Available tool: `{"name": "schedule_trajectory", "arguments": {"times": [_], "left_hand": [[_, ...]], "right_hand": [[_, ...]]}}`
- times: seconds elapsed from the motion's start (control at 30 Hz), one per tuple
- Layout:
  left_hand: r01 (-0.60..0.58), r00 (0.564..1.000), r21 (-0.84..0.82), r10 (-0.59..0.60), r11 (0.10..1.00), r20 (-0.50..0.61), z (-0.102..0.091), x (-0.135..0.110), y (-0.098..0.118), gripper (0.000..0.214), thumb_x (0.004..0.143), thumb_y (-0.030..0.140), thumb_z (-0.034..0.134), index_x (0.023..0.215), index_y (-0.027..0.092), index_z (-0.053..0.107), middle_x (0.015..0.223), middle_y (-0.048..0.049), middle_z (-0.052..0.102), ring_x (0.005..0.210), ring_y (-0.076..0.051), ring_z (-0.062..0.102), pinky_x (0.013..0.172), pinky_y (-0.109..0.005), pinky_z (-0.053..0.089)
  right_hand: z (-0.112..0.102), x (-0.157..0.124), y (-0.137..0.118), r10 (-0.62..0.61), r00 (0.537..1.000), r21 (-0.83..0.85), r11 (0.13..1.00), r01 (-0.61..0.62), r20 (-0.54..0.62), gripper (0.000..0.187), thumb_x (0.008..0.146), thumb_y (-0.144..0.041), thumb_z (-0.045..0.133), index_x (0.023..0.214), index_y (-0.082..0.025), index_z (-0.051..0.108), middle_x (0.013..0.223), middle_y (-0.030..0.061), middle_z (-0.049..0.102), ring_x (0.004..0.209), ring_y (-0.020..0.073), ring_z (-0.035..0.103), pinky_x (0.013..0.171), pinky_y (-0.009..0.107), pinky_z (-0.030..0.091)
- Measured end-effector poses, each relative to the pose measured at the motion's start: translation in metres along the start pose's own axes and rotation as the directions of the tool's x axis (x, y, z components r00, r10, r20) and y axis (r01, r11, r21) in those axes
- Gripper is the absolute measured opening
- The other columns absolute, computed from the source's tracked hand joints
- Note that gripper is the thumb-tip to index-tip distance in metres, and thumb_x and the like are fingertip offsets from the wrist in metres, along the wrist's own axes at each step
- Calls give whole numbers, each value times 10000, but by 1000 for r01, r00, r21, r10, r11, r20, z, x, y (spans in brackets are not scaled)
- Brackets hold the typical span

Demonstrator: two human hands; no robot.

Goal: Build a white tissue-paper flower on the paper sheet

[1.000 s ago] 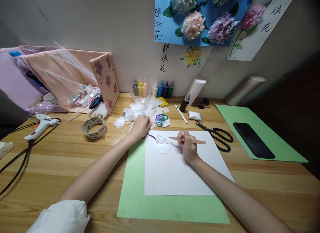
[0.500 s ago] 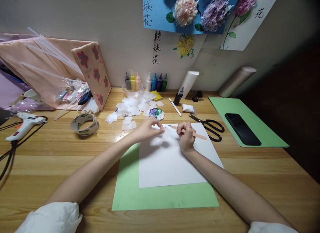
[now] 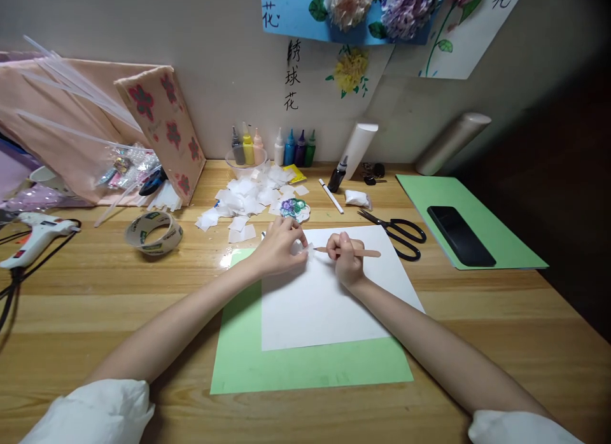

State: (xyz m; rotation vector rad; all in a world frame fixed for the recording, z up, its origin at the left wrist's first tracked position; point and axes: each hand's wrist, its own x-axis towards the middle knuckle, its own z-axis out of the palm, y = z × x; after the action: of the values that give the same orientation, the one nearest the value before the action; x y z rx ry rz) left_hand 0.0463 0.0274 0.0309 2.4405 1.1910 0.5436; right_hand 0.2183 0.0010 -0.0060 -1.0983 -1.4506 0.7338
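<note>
**Tool tip meets white at the left hand's fingertips!**

Here's the right hand [image 3: 351, 259], clamped on a slim wooden tool [image 3: 370, 253], its dark tip pointing at the left hand [image 3: 292, 248]. And the left: thumb and fingers curl around some thin white material [image 3: 310, 248], right at that tip, though whether they're gripping it, nobody can tell from here! Beneath both hands lies a white sheet [image 3: 329, 310], over a green sheet [image 3: 305, 371] on the worktop [image 3: 296, 422]. Just beyond the left hand, scattered white paper pieces [image 3: 243, 196]; right of the right hand, black scissors [image 3: 405, 231]!
</note>
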Motion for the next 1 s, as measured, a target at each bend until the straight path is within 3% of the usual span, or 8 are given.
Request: {"name": "schedule_trajectory", "arguments": {"times": [0.13, 0.27, 0.33, 0.4, 0.53, 0.63, 0.8, 1.0], "left_hand": [[-58, 998, 55, 57, 997, 13, -2, 1, -3, 157, 718, 253, 590, 860, 196, 625, 992, -68, 525, 982, -240, 421, 888, -414, 355], [-65, 998, 73, 65, 995, 1, -2, 2, -4, 103, 759, 247, 549, 777, 185, 630, 954, -66, 547, 963, -234, 431, 876, -409, 352], [-52, 999, 54, 53, 997, -3, -3, 2, -5, 115, 773, 257, 542, 767, 185, 631, 949, -62, 553, 965, -230, 432, 877, -403, 353], [-38, 999, 26, 38, 999, -5, -4, 4, -7, 123, 780, 269, 540, 782, 189, 634, 953, -59, 554, 973, -228, 433, 879, -397, 357], [-24, 1000, -4, 24, 1000, 7, -6, 7, -13, 157, 794, 305, 528, 792, 188, 632, 933, -62, 554, 959, -227, 443, 892, -396, 356], [-34, 999, -16, 34, 999, 29, -6, 7, -14, 158, 787, 311, 531, 803, 195, 637, 941, -62, 552, 965, -231, 444, 907, -400, 350], [-111, 991, -7, 111, 994, 73, -6, 4, -8, 170, 754, 298, 569, 879, 216, 649, 1031, -63, 546, 1009, -240, 428, 923, -404, 343], [-189, 981, 73, 185, 979, 62, -3, 3, -3, 171, 818, 260, 494, 824, 190, 649, 1062, -68, 567, 972, -227, 433, 894, -385, 367]], "right_hand": [[1, 4, -1, 25, 995, -1, 1000, -25, -94, 519, 931, -464, 238, 493, -211, 357, 467, -20, 354, 451, 122, 343, 502, 287, 301], [3, 12, -1, 68, 990, -65, 995, -76, -120, 306, 906, -432, 375, 698, -215, 435, 625, -27, 466, 580, 127, 455, 591, 266, 367], [2, 16, 0, 124, 991, -84, 988, -127, -40, 219, 881, -425, 439, 804, -220, 447, 726, -18, 535, 661, 134, 510, 640, 267, 391], [-2, 20, 3, 176, 977, -73, 983, -169, 116, 218, 838, -425, 516, 860, -218, 451, 807, -4, 579, 720, 142, 546, 677, 275, 411], [-15, 28, 6, 188, 883, -48, 982, -185, 431, 344, 665, -352, 722, 848, -198, 475, 869, 13, 608, 780, 155, 566, 713, 283, 430], [-24, 34, 6, 178, 804, -35, 981, -192, 567, 305, 654, -295, 728, 816, -181, 496, 833, 12, 603, 746, 142, 553, 676, 266, 426], [-35, 42, 4, 225, 722, 101, 920, -378, 654, 271, 672, -223, 709, 751, -175, 454, 773, 1, 601, 691, 115, 560, 640, 246, 430], [-39, 45, 1, 238, 711, 174, 873, -455, 662, 341, 620, -206, 752, 694, -177, 421, 724, -7, 597, 618, 94, 547, 584, 230, 424]]}}
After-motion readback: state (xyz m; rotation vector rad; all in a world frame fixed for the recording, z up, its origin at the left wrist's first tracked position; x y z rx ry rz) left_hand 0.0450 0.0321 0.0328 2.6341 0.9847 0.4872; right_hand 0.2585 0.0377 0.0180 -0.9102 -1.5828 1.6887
